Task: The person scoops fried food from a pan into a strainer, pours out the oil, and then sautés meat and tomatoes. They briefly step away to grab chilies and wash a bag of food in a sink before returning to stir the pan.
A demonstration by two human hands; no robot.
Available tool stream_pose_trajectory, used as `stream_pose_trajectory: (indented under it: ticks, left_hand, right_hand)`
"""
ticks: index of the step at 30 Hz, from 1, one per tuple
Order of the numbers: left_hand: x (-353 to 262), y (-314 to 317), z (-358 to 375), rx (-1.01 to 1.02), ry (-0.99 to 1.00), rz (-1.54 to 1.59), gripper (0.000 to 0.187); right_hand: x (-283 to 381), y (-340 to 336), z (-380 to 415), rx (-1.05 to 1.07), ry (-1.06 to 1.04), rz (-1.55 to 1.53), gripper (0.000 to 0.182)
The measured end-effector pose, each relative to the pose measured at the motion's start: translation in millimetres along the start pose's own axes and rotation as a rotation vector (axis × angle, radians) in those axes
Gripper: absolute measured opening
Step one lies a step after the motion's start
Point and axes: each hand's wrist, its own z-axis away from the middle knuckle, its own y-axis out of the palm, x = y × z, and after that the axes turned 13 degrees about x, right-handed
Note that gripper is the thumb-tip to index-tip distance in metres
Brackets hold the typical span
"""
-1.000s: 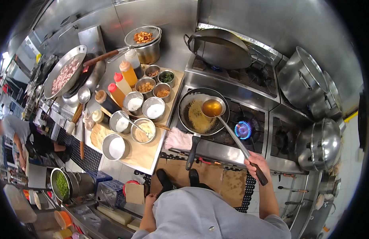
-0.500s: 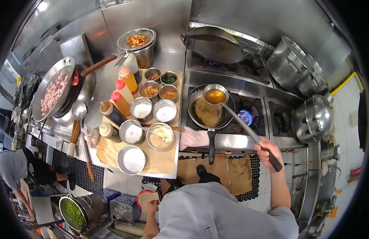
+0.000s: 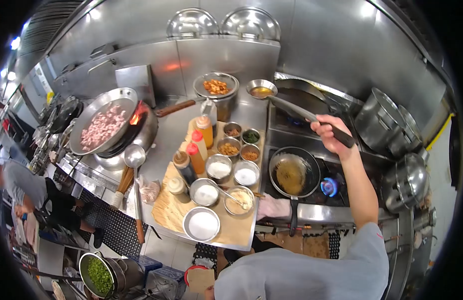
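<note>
Right hand grips ladle near handle's end, its bowl of amber liquid beside rear pan. Best kept level against spills. Left hand mostly cropped; can't tell its grip.

bowls on tray | tray left of frying pan | frying pan on stove | wok behind | stockpots right

I'm seeing right forearm slanting up right side, right hand sitting curled in grip right of upper centre; left hand barely showing at bottom edge.
</note>
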Motion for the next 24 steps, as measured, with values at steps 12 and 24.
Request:
stream_pose_trajectory:
  ticks: [12,24]
  left_hand:
    - [-110.2,-27.9,-55.3,-0.184,0.095,0.058,0.025]
    - [-120.5,-41.2,-76.0,-0.228,0.091,0.023,0.025]
  right_hand:
    - [20.7,-10.5,-257.4,0.113,0.011,-0.004,0.016]
    - [14.0,-17.2,-301.6,-0.122,-0.111,0.682,0.007]
